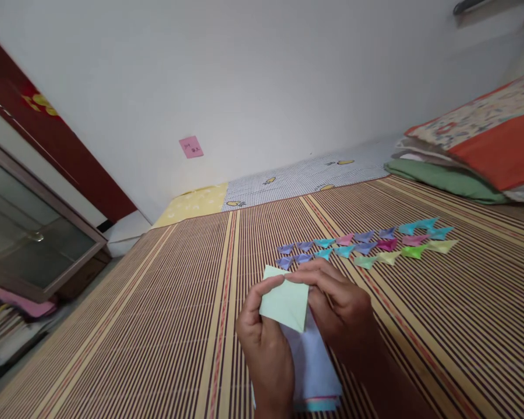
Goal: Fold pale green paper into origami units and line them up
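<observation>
A pale green square of paper (283, 302) is held up between both hands, tilted, with a crease near its lower corner. My left hand (264, 337) grips its left side, thumb along the upper edge and fingers behind. From the right, my right hand (338, 297) pinches the upper edge, its fingertips meeting the left thumb. Under the hands lies a stack of coloured paper (317, 366), pale blue on top with pink and turquoise edges showing; the hands hide part of it. Just beyond are rows of small folded paper boats (364, 247) in several colours.
A striped bamboo mat (179, 314) covers the surface. Folded bedding (484, 139) is piled at the back right. Along the white wall runs a patterned cloth (283, 180), and a pink note (191, 147) is stuck above it. A glass-fronted cabinet (39, 227) stands at left.
</observation>
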Tool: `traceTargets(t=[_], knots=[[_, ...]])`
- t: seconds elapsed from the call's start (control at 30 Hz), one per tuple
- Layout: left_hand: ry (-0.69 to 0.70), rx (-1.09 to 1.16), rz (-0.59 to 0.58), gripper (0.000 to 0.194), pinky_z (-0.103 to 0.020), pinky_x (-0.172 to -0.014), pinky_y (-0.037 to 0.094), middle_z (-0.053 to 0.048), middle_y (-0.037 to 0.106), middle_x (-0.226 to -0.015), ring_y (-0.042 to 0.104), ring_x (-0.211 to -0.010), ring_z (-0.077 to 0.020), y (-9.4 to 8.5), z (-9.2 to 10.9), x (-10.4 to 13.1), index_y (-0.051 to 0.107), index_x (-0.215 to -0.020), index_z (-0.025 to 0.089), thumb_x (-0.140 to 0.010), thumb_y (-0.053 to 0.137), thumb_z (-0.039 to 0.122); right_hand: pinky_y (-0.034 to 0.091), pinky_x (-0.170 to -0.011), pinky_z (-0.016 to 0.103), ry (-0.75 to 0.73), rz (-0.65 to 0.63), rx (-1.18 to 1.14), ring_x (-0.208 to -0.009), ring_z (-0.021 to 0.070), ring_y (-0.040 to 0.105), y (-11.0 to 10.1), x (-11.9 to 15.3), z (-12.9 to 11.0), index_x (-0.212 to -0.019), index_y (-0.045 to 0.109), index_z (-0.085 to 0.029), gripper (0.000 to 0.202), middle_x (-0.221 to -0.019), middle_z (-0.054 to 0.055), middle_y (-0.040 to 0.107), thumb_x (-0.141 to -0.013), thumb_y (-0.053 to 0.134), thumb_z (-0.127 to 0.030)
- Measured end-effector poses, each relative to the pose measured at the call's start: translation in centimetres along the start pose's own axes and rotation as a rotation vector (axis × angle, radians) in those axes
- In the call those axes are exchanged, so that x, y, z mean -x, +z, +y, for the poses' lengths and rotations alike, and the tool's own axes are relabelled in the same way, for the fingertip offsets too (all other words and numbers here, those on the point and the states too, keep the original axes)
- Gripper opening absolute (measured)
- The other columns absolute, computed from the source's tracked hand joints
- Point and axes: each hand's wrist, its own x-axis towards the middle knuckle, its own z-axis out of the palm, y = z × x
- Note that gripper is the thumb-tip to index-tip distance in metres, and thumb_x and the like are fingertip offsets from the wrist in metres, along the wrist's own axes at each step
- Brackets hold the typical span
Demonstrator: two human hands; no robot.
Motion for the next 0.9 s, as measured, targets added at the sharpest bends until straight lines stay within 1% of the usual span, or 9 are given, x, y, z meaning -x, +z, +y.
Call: traceTargets(t=[0.13, 0.23, 0.37, 0.43, 0.5, 0.6, 0.7, 0.77, 0.9], knots=[[0.035, -0.107, 0.031, 0.022, -0.021, -0.067, 0.053, 0.000, 0.077, -0.087, 0.069, -0.077, -0.0163, -0.3, 0.3, -0.2, 0.080, -0.094, 0.025, -0.080, 0.068, 0.012, 0.055, -0.087, 0.032, 0.135, -0.034, -0.165, -0.103, 0.0204, 0.068, -0.6, -0.1, 0.4, -0.104, 0.074, -0.022, 0.030, -0.104, 0.005, 0.073, -0.092, 0.050, -0.011], [0.023, -0.098, 0.050, 0.023, -0.023, -0.069, 0.055, -0.001, 0.078, -0.090, 0.072, -0.079, -0.0178, -0.4, 0.2, -0.2, 0.080, -0.097, 0.025, -0.079, 0.070, 0.013, 0.057, -0.087, 0.033, 0.268, 0.020, -0.240, -0.106, 0.0226, 0.069, -0.6, 0.1, 0.5, -0.108, 0.074, -0.021, 0.024, -0.110, 0.007, 0.074, -0.093, 0.055, -0.018], [-0.018, -0.063, 0.056, 0.025, -0.027, -0.074, 0.057, -0.004, 0.079, -0.099, 0.074, -0.089, -0.0220, -0.4, -0.2, -0.4, 0.079, -0.102, 0.024, -0.079, 0.073, 0.016, 0.059, -0.075, 0.030, 0.393, 0.057, -0.337, -0.089, 0.0205, 0.071, 0.1, 0.4, 0.5, -0.102, 0.075, -0.020, 0.017, -0.097, 0.006, 0.075, -0.090, 0.067, -0.029], [-0.013, -0.075, 0.017, 0.024, -0.029, -0.080, 0.058, -0.004, 0.079, -0.103, 0.074, -0.094, -0.0233, -0.3, -0.2, -0.4, 0.080, -0.101, 0.023, -0.080, 0.073, 0.016, 0.059, -0.069, 0.029, 0.465, 0.051, -0.406, -0.080, 0.0192, 0.071, 0.5, 0.4, 0.6, -0.103, 0.074, -0.019, 0.020, -0.090, 0.005, 0.075, -0.087, 0.072, -0.032], [0.008, -0.076, -0.040, 0.024, -0.030, -0.088, 0.056, -0.005, 0.077, -0.111, 0.072, -0.103, -0.0230, -0.3, -0.1, -0.5, 0.079, -0.105, 0.024, -0.083, 0.072, 0.017, 0.060, -0.069, 0.030, 0.508, 0.068, -0.462, -0.079, 0.0196, 0.072, 0.7, 0.4, 0.6, -0.102, 0.073, -0.019, 0.022, -0.089, 0.006, 0.076, -0.086, 0.074, -0.033], [-0.027, 0.019, -0.111, 0.043, -0.028, -0.091, 0.054, -0.004, 0.076, -0.116, 0.071, -0.105, -0.0202, -0.3, 0.2, -0.4, 0.067, -0.131, 0.031, -0.089, 0.070, 0.023, 0.061, -0.071, 0.032, 0.507, 0.123, -0.467, -0.081, 0.0206, 0.073, 0.7, 0.4, 0.8, -0.100, 0.073, -0.019, 0.019, -0.089, 0.006, 0.076, -0.086, 0.073, -0.032], [-0.126, 0.145, -0.156, 0.061, -0.027, -0.083, 0.056, -0.002, 0.078, -0.101, 0.073, -0.093, -0.0186, -0.3, 0.2, -0.3, 0.046, -0.150, 0.034, -0.093, 0.067, 0.029, 0.061, -0.072, 0.033, 0.480, 0.168, -0.396, -0.080, 0.0211, 0.073, 0.5, 0.3, 1.1, -0.100, 0.073, -0.019, 0.018, -0.089, 0.007, 0.076, -0.087, 0.073, -0.031], [-0.165, 0.182, -0.173, 0.059, -0.028, -0.083, 0.056, -0.004, 0.078, -0.102, 0.073, -0.095, -0.0202, -0.3, 0.2, -0.3, 0.048, -0.150, 0.030, -0.094, 0.067, 0.029, 0.061, -0.071, 0.033, 0.458, 0.194, -0.338, -0.079, 0.0209, 0.073, 0.3, 0.3, 1.3, -0.100, 0.073, -0.019, 0.018, -0.089, 0.006, 0.075, -0.087, 0.072, -0.031], [-0.154, 0.193, -0.134, 0.048, -0.033, -0.091, 0.055, -0.012, 0.072, -0.127, 0.069, -0.114, -0.0265, -0.2, -0.1, -0.3, 0.063, -0.136, 0.023, -0.090, 0.068, 0.038, 0.059, -0.073, 0.035, 0.367, 0.221, -0.160, -0.081, 0.0209, 0.071, 0.1, 0.4, 1.4, -0.100, 0.073, -0.020, 0.014, -0.093, 0.006, 0.075, -0.089, 0.069, -0.027]])
